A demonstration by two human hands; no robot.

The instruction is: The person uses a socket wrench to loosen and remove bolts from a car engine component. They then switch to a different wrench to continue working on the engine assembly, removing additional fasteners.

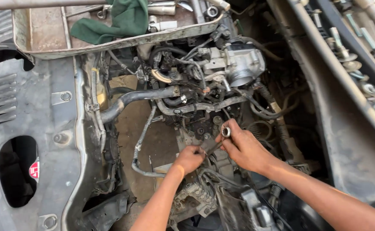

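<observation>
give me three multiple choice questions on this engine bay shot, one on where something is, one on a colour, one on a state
1. Where does the cloth lie?
A. in the metal tray at the top
B. on the ground under the engine
C. over the right hand

2. What colour is the cloth?
A. red
B. green
C. white

3. What is the right hand doing?
A. resting open on the black hose
B. hanging clear of everything
C. gripping a ring-ended wrench

Answers:
1 A, it is bunched in the tray above the engine.
2 B, it is dark green.
3 C, its fingers close around the wrench, with the left hand at the lower end.
</observation>
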